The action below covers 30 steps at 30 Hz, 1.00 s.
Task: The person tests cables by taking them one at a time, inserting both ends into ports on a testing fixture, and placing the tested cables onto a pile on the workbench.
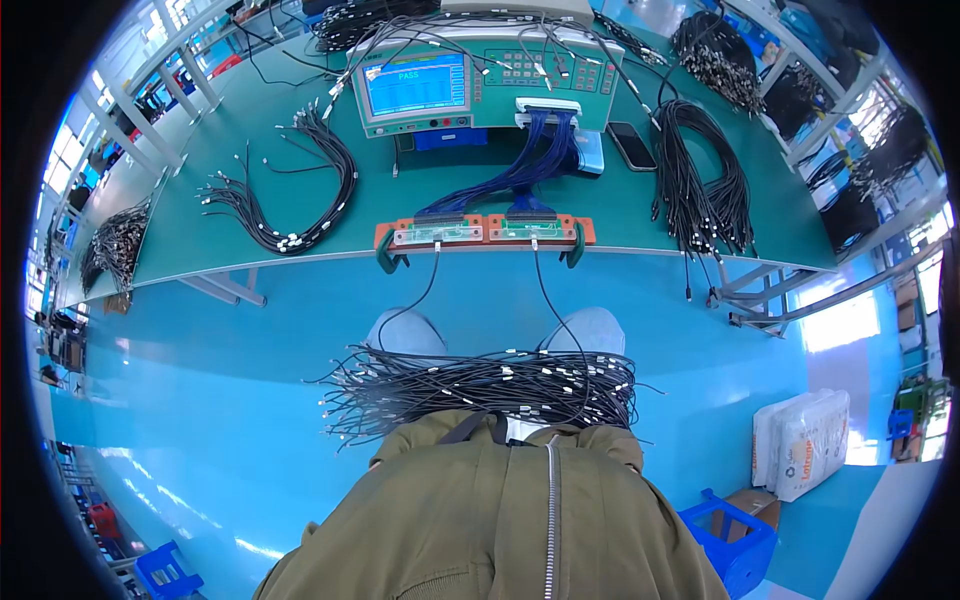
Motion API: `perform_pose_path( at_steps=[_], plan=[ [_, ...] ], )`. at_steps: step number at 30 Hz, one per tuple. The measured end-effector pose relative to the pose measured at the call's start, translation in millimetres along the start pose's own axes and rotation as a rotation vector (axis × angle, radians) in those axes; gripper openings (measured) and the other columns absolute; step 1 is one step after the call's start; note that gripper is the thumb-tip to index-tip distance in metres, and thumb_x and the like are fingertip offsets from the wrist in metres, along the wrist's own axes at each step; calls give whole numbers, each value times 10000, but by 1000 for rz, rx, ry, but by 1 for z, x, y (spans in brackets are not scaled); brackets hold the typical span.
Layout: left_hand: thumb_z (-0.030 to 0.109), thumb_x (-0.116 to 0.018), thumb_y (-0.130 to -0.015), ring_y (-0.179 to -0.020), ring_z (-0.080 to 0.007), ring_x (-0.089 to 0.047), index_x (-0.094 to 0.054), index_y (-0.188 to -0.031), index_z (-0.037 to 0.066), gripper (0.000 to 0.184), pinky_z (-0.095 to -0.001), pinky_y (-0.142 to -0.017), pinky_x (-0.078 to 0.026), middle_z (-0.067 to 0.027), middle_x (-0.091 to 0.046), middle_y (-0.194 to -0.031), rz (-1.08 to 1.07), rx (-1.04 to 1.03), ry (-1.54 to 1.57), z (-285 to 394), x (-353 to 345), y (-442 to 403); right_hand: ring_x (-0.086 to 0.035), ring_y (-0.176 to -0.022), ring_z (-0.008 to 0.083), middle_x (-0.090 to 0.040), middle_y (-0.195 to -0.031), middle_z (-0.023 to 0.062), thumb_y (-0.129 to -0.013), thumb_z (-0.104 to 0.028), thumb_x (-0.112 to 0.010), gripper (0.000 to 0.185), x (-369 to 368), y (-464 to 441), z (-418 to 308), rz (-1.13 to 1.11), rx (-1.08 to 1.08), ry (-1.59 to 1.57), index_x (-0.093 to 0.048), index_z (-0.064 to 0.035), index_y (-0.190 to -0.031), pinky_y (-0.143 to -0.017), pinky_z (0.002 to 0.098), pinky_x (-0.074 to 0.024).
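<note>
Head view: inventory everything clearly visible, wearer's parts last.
Table: one, green, upper centre
Tester: one, green, table's back
Connector boards: two, clear, table's front edge
Clamps: two, dark green, beside boards
Wires: many, blue, tester to boards
Plugged-in cables: two, black, down from boards
Lap cables: many, black, lower centre
Other cable bundles: several, black, table and sides
Phone: one, dark, right of tester
Stools: two, blue, lower left and right
Sacks: count unclear, white, lower right
Jacket: one, olive, bottom centre
Knees: two, pale blue, below table
Hands: none visible
</note>
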<state>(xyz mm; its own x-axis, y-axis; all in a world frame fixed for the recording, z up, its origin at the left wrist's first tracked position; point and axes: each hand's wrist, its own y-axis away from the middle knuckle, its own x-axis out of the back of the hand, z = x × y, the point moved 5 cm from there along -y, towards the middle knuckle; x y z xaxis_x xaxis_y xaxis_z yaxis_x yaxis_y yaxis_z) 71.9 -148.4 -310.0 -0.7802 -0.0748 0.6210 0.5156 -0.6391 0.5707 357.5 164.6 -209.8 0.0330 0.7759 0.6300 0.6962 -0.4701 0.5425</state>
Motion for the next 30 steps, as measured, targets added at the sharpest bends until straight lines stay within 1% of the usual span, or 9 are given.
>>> perform_pose_path(
  at_steps=[14, 18, 19, 23, 25, 27, 28, 29, 30],
  plan=[
    [169, -551, -710, -742, -217, -521, -599, -813, 75, 148, -261, -701, -398, -50, -598, -812, 867, 33, 47, 26, -28, -58, -528, -894, 229, -598, -947, 99, -763, -197, -473, 276, 31, 4, -57, -148, 15, 80, -595, -18, -936, -799, 300, -405],
    [165, -537, -751, -799, -201, -518, -587, -886, 57, 180, -270, -742, -397, -60, -590, -874, 606, -44, -5, 39, -23, -66, -544, -831, 212, -611, -901, 88, -751, -174, -489, 249, -2, -12, -8, 48, 92, 138, -603, -21, -911, -749, 303, -417],
    [164, -534, -762, -813, -197, -517, -584, -905, 53, 188, -272, -753, -397, -62, -588, -889, 445, -86, -37, 46, -17, -65, -547, -819, 208, -613, -891, 85, -748, -169, -493, 243, -1, -12, -4, 86, 107, 146, -604, -22, -906, -739, 304, -419],
    [160, -520, -804, -870, -180, -514, -571, -978, 36, 220, -281, -794, -396, -72, -581, -950, -458, -388, -55, 78, 38, -19, -540, -710, 154, -618, -797, 45, -752, -119, -523, 198, 11, -9, 7, -296, 228, -125, -611, -31, -907, -662, 266, -425],
    [158, -513, -824, -899, -172, -513, -565, -1015, 27, 237, -285, -815, -395, -77, -577, -980, -584, -451, 265, 84, 96, 5, -515, -645, 111, -604, -738, 4, -760, -84, -538, 176, 40, 5, 18, -212, 38, -361, -617, -52, -914, -615, 226, -424],
    [146, -531, -812, -976, -182, -510, -552, -1042, -6, 277, -272, -845, -395, -103, -570, -1020, -258, -383, 716, 82, 141, -10, -526, -635, 120, -592, -701, 37, -774, -46, -513, 174, 77, 3, 41, 252, 53, -526, -596, -15, -924, -613, 212, -428],
    [129, -548, -795, -990, -190, -512, -524, -1071, -25, 316, -262, -853, -394, -126, -565, -1025, 125, -315, 691, 81, 161, -25, -531, -635, 126, -595, -707, 59, -774, -20, -502, 175, 92, -1, 56, 457, 10, -658, -582, 8, -926, -629, 212, -431],
    [122, -553, -790, -976, -185, -518, -491, -1119, -10, 359, -265, -848, -394, -121, -563, -1042, 358, -376, 733, 83, 169, -47, -520, -620, 126, -566, -671, 60, -783, -35, -491, 158, 105, -14, 65, 620, 32, -646, -588, 11, -899, -611, 213, -427],
    [141, -558, -795, -971, -177, -520, -449, -1163, -4, 411, -265, -850, -391, -123, -556, -1057, 474, -359, 532, 90, 169, -70, -530, -653, 123, -580, -705, 59, -783, -80, -517, 165, 113, -31, 63, 700, 80, -714, -592, 4, -904, -615, 214, -434]
  ],
)
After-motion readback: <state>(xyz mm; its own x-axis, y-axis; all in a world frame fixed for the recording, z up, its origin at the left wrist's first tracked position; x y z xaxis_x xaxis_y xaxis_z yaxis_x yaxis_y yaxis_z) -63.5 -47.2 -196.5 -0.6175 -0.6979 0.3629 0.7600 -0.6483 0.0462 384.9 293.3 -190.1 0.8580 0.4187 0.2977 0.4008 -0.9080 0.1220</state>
